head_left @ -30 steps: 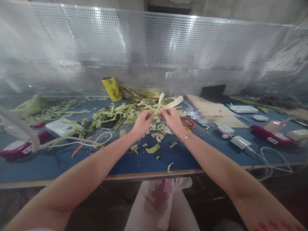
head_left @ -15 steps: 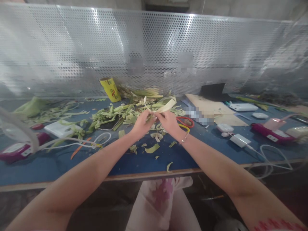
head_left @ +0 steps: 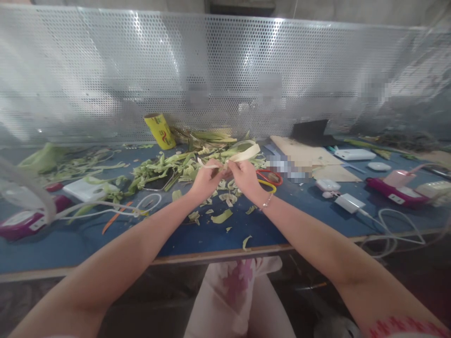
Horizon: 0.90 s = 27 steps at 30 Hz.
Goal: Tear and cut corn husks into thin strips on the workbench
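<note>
My left hand [head_left: 207,180] and my right hand [head_left: 244,177] meet over the middle of the table, fingertips pinched together on a pale leaf strip [head_left: 248,153]. A broad end of the strip rises to the right above my right hand. A thinner end sticks out leftward over my left hand. The stretch between the fingers is hidden. Behind and left of the hands lies a heap of green leaf pieces [head_left: 155,170]. Cut scraps [head_left: 221,216] are scattered on the blue table [head_left: 207,239] below them. Beside my right hand are red and yellow loops [head_left: 270,175], perhaps scissor handles.
A yellow roll [head_left: 160,131] stands tilted at the back, before a perforated metal screen [head_left: 229,61]. Brown card sheets [head_left: 306,152] lie right of the heap. Purple power strips [head_left: 398,192], a white charger [head_left: 348,203] and loose cables occupy both sides. An orange strip [head_left: 116,217] lies left.
The thin left end of the leaf strip stood upright before and now lies leftward over my left hand. My fingers have shifted slightly, still pinching it. The view has moved slightly.
</note>
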Tool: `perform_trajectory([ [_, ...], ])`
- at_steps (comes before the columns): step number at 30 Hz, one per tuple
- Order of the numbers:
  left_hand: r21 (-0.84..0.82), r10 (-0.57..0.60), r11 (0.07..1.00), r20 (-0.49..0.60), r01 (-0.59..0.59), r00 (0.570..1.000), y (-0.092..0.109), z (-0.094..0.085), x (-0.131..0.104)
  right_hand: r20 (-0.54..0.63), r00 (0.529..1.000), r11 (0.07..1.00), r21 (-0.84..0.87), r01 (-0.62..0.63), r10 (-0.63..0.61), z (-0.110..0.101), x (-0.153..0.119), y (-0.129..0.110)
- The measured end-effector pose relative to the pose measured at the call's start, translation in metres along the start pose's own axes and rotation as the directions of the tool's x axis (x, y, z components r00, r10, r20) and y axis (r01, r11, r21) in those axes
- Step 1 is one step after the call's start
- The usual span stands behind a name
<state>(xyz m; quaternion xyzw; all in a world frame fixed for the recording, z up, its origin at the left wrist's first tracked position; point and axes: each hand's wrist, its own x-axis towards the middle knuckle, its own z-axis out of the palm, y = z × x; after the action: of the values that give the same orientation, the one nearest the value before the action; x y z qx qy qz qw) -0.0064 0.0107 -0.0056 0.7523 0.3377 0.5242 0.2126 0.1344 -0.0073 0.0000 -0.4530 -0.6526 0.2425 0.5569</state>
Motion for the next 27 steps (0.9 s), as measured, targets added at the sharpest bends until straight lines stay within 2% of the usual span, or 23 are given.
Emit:
perform_trajectory([
  [3,0.021,0.071,0.997,0.074,-0.073,0.995,0.001,-0.002,0.0,0.001,0.999,0.998,0.055,-0.035,0.035,0.001,0.0,0.002],
  [6,0.021,0.092,0.995,0.06,-0.094,0.994,0.002,-0.003,0.0,0.01,0.995,0.989,0.108,-0.1,0.1,0.002,0.0,0.001],
  [10,-0.016,0.015,1.0,0.051,-0.014,0.999,0.007,-0.003,0.0,0.001,0.996,0.985,0.148,-0.086,0.087,0.002,0.001,-0.001],
  [14,0.047,-0.095,0.994,-0.041,0.097,0.995,0.015,-0.007,0.001,0.065,0.998,0.965,0.258,-0.04,0.024,0.001,0.002,0.0],
  [16,0.096,-0.101,0.99,-0.08,0.108,0.992,0.017,-0.009,0.002,0.093,0.996,0.974,0.226,-0.003,-0.018,0.0,0.003,0.0],
  [18,0.129,-0.059,0.989,-0.104,0.072,0.993,0.017,-0.011,0.002,0.105,0.994,0.987,0.161,0.018,-0.036,-0.001,0.003,0.0],
  [22,0.162,0.027,0.987,-0.115,-0.008,0.993,0.016,-0.011,0.001,0.107,0.994,1.0,0.003,0.008,-0.008,-0.002,0.001,-0.004],
  [27,0.194,-0.007,0.98,-0.152,0.037,0.988,0.016,-0.011,0.001,0.144,0.988,0.998,-0.006,0.056,-0.055,0.001,0.0,-0.004],
])
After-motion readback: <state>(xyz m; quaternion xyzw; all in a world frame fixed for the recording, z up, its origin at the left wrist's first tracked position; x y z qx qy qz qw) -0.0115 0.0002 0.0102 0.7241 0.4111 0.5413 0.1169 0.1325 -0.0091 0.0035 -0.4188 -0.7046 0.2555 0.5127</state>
